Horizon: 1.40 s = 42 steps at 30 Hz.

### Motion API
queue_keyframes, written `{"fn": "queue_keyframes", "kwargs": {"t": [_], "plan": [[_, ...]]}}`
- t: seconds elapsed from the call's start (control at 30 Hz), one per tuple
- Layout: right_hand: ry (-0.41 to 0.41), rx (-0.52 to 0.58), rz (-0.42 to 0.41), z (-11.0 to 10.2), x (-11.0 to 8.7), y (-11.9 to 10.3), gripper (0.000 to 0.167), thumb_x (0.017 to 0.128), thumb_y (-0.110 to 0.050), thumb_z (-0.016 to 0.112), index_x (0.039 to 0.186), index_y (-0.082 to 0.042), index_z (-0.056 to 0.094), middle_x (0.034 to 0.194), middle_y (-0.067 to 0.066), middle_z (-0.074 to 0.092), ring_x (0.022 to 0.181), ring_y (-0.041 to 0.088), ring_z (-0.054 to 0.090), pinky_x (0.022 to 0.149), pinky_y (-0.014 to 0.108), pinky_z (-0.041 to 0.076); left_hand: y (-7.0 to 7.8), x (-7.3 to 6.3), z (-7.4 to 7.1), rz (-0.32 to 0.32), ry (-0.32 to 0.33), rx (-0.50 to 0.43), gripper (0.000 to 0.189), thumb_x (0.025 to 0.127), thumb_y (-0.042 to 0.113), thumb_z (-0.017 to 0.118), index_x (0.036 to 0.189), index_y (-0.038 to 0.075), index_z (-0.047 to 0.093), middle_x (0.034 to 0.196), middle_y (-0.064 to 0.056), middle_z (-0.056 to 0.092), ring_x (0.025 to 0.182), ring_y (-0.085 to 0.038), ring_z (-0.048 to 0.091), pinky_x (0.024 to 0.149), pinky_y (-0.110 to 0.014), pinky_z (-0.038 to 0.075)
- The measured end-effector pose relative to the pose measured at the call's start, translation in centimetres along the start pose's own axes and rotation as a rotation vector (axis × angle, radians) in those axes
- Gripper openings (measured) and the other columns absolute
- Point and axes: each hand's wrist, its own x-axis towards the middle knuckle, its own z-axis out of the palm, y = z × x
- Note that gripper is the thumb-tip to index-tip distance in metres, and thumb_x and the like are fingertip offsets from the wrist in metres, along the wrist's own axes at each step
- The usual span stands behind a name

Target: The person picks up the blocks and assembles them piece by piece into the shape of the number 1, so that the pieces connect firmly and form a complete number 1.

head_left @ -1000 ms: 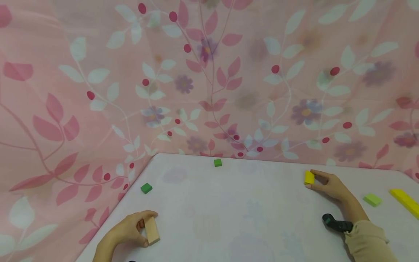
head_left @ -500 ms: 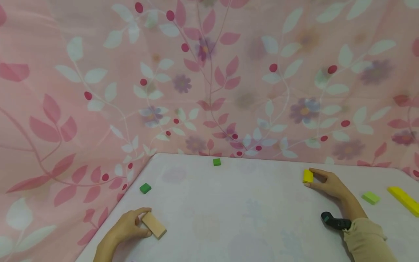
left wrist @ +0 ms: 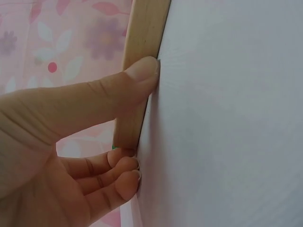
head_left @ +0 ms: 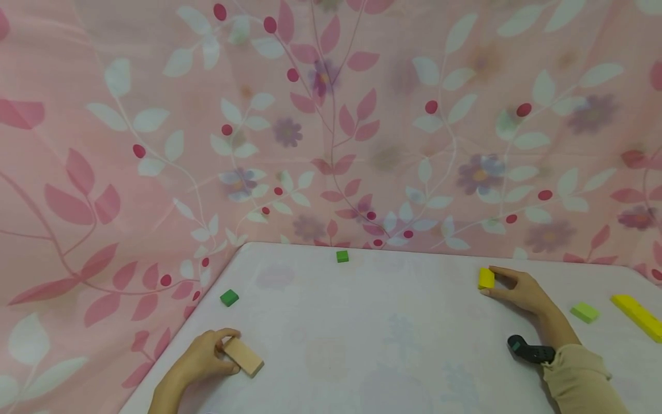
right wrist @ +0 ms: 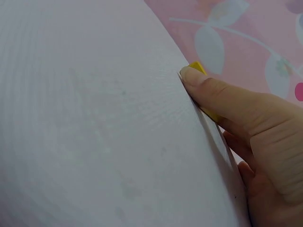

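Observation:
Near the table's front left, my left hand (head_left: pixel 201 357) grips a plain wooden block (head_left: pixel 245 357) at its near left end, thumb on one side and index finger on another. The left wrist view shows the thumb pressed along the side of this block (left wrist: pixel 144 33), which lies against the white cloth; the other fingertips curl at its end. Toward the back right, my right hand (head_left: pixel 522 291) pinches a small yellow block (head_left: pixel 485 279) between thumb and index finger. In the right wrist view the thumb covers much of that yellow block (right wrist: pixel 197 67).
A dark green block (head_left: pixel 229 297) lies at the left edge, and a green block (head_left: pixel 342 256) at the back edge. To the right are a light green block (head_left: pixel 585 312) and a long yellow block (head_left: pixel 638 317). Floral cloth (head_left: pixel 331 132) hangs behind the white table (head_left: pixel 331 322).
The wooden block has turned in my left hand, its near end swinging right, so it now lies slanted. My right hand stays on the yellow block. The head view has shifted slightly.

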Motion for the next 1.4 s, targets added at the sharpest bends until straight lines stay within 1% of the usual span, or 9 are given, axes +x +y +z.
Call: {"fn": "queue_keyframes", "kwargs": {"t": [0.1,0.27,0.4,0.53,0.63,0.87,1.03,1.27,1.4], "plan": [[0.002,-0.013,0.001,0.0,0.0,0.0,0.076,0.082,-0.03,0.073,0.136,0.01,0.038,0.135,0.036,0.038,0.126,0.053,0.03,0.098,0.065,0.027,-0.1,0.1,-0.1,0.026,0.011,-0.02,0.055,0.059,0.012,0.087,0.108,0.003,0.064,0.079,-0.005,0.051,0.071,-0.016,0.045,0.062,-0.027,0.04],[0.006,-0.008,-0.01,-0.1,0.0,0.1,0.075,0.082,-0.029,0.073,0.136,0.01,0.039,0.135,0.035,0.039,0.126,0.053,0.03,0.098,0.065,0.026,-0.3,0.1,-0.3,0.089,0.002,-0.073,0.042,0.063,0.008,0.084,0.098,-0.004,0.065,0.077,-0.002,0.053,0.068,-0.012,0.047,0.059,-0.022,0.041],[0.011,-0.006,-0.023,-0.2,-0.1,0.1,0.074,0.082,-0.028,0.072,0.136,0.01,0.039,0.135,0.035,0.04,0.126,0.053,0.031,0.098,0.065,0.026,-0.3,0.2,-0.1,0.113,0.01,-0.089,0.034,0.063,0.007,0.084,0.091,-0.003,0.067,0.076,-0.002,0.056,0.069,-0.01,0.049,0.059,-0.022,0.043],[0.014,-0.007,-0.03,-0.1,-0.1,0.1,0.072,0.083,-0.027,0.072,0.136,0.01,0.04,0.134,0.035,0.041,0.125,0.052,0.031,0.098,0.064,0.027,-0.2,0.4,0.1,0.117,0.027,-0.104,0.033,0.063,0.007,0.084,0.091,-0.001,0.068,0.078,-0.002,0.058,0.07,-0.009,0.05,0.06,-0.021,0.044],[0.012,0.0,-0.034,-0.1,-0.1,0.0,0.072,0.083,-0.026,0.072,0.135,0.011,0.04,0.134,0.035,0.041,0.124,0.052,0.032,0.098,0.064,0.027,-0.1,0.5,0.3,0.138,0.026,-0.122,0.033,0.064,0.005,0.083,0.092,-0.003,0.069,0.079,-0.003,0.059,0.07,-0.008,0.05,0.061,-0.021,0.045],[0.003,-0.007,-0.018,-0.2,-0.1,-0.2,0.074,0.082,-0.028,0.073,0.136,0.01,0.04,0.135,0.036,0.039,0.126,0.053,0.03,0.098,0.065,0.025,0.6,1.0,0.8,0.18,-0.015,-0.187,0.037,0.064,0.002,0.082,0.095,-0.01,0.067,0.08,-0.006,0.059,0.07,-0.008,0.051,0.06,-0.021,0.046],[-0.006,-0.001,-0.016,-0.3,-0.1,-0.2,0.074,0.082,-0.027,0.072,0.136,0.011,0.039,0.136,0.036,0.039,0.126,0.053,0.03,0.098,0.064,0.026,1.1,1.4,1.2,0.192,-0.022,-0.177,0.034,0.064,0.002,0.082,0.093,-0.008,0.068,0.079,-0.006,0.059,0.07,-0.01,0.052,0.059,-0.021,0.046],[-0.01,0.014,-0.005,-0.4,-0.1,-0.4,0.075,0.082,-0.027,0.073,0.137,0.011,0.038,0.136,0.036,0.038,0.126,0.053,0.029,0.099,0.063,0.025,1.6,2.0,1.8,0.259,0.007,-0.149,0.031,0.065,0.002,0.082,0.091,-0.006,0.068,0.08,-0.005,0.059,0.07,-0.008,0.052,0.06,-0.022,0.047],[-0.015,0.032,0.01,-0.3,0.0,-0.4,0.076,0.082,-0.027,0.073,0.137,0.01,0.038,0.137,0.036,0.037,0.127,0.053,0.028,0.099,0.064,0.025,2.2,2.5,2.4,0.282,0.009,-0.147,0.03,0.065,0.002,0.082,0.091,-0.005,0.068,0.079,-0.004,0.059,0.069,-0.007,0.053,0.06,-0.022,0.048]]}}
